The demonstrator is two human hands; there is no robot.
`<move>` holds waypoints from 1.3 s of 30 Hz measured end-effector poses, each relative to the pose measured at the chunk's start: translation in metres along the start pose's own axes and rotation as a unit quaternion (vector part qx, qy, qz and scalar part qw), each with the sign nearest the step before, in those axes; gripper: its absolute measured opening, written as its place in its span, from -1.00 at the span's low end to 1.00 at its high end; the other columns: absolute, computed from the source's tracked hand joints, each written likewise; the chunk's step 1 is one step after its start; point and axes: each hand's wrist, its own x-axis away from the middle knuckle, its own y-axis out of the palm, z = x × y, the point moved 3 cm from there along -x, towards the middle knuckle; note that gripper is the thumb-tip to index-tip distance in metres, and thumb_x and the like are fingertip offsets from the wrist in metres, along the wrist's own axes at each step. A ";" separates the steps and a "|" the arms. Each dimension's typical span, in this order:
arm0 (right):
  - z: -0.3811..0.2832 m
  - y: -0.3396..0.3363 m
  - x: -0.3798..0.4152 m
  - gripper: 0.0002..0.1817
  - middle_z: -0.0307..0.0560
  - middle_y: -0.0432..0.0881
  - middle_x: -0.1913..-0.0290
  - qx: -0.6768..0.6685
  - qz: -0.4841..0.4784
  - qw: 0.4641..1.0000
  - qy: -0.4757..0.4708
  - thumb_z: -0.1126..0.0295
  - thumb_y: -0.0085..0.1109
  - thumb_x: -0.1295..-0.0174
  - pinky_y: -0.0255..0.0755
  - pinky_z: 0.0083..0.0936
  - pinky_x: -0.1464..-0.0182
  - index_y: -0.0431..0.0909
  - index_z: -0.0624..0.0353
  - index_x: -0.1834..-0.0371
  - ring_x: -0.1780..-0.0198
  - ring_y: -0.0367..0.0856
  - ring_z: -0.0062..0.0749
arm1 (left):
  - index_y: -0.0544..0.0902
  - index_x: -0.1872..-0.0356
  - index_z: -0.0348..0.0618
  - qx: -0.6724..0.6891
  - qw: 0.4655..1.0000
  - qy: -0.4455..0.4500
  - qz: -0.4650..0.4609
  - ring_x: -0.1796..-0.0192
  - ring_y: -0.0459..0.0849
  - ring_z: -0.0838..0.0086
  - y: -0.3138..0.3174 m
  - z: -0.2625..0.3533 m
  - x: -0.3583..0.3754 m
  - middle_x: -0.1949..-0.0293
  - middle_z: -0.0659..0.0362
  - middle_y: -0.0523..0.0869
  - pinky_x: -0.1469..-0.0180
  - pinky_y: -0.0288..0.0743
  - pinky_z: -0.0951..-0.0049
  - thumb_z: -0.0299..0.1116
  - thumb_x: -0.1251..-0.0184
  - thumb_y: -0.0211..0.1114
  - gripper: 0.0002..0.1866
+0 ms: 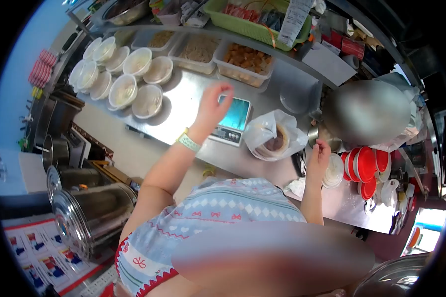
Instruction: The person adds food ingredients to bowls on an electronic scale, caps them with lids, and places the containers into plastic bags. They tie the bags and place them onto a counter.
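Observation:
My left hand [215, 106], with a pale patterned band on the wrist, is over the digital scale [228, 134]. Its fingers are bent and the thumb stands apart; I see nothing in them. A teal sheet or plate [236, 115] covers the scale's top. Right of the scale sits a round tub lined with a white plastic bag [261, 139], with something brown inside. My right hand [320, 157] is beyond that tub, beside a small metal cup [313, 134]. Its fingers are curled together, and whatever they may hold is hidden.
Several lidded bowls [123, 92] stand stacked at the left of the steel counter. Food tubs [245, 63] line the back under a shelf with a green basket [218, 11]. Red lids [365, 163] lie at right. Large steel pots [94, 213] stand lower left.

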 end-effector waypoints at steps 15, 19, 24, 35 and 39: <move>-0.061 0.088 0.101 -0.78 -0.16 0.55 0.16 -0.012 0.074 0.997 0.035 0.47 -0.11 -0.45 0.37 -0.64 0.12 0.51 0.26 -0.02 0.26 0.44 -0.63 | 0.74 0.24 -0.17 -0.550 0.783 0.156 -0.245 0.14 0.72 0.08 0.095 -0.220 -0.412 0.18 -0.09 0.73 0.10 0.58 0.11 -0.19 -0.38 0.13 -0.70; -0.044 0.066 0.134 -0.78 -0.18 0.55 0.16 0.000 0.164 0.983 0.085 0.47 -0.12 -0.45 0.35 -0.65 0.10 0.50 0.27 -0.01 0.27 0.41 -0.64 | 0.77 0.29 -0.15 -0.522 0.809 0.128 -0.237 0.33 0.74 0.16 0.068 -0.171 -0.404 0.34 -0.04 0.75 0.26 0.61 0.15 -0.18 -0.43 0.10 -0.67; -0.042 0.067 0.143 -0.79 -0.19 0.56 0.15 0.022 0.226 0.969 0.095 0.46 -0.11 -0.46 0.35 -0.67 0.11 0.51 0.26 0.00 0.27 0.40 -0.65 | 0.77 0.28 -0.13 -0.534 0.810 0.082 -0.230 0.47 0.71 0.21 0.059 -0.145 -0.410 0.42 -0.03 0.74 0.36 0.60 0.18 -0.18 -0.42 0.10 -0.67; -0.063 0.106 0.104 -0.81 -0.20 0.59 0.18 0.074 0.065 0.995 0.016 0.51 -0.08 -0.41 0.39 -0.62 0.16 0.56 0.25 0.09 0.27 0.49 -0.62 | 0.76 0.30 -0.17 -0.430 0.839 0.152 -0.295 0.45 0.74 0.23 0.166 -0.122 -0.378 0.43 -0.05 0.75 0.38 0.61 0.18 -0.21 -0.41 0.10 -0.68; -0.052 0.096 0.139 -0.81 -0.19 0.60 0.17 0.041 0.121 0.988 0.087 0.52 -0.09 -0.41 0.37 -0.63 0.15 0.56 0.26 0.09 0.27 0.48 -0.62 | 0.75 0.30 -0.22 -0.410 0.780 0.361 -0.306 0.45 0.75 0.23 0.142 -0.124 -0.369 0.41 -0.08 0.75 0.39 0.60 0.18 -0.24 -0.45 0.03 -0.64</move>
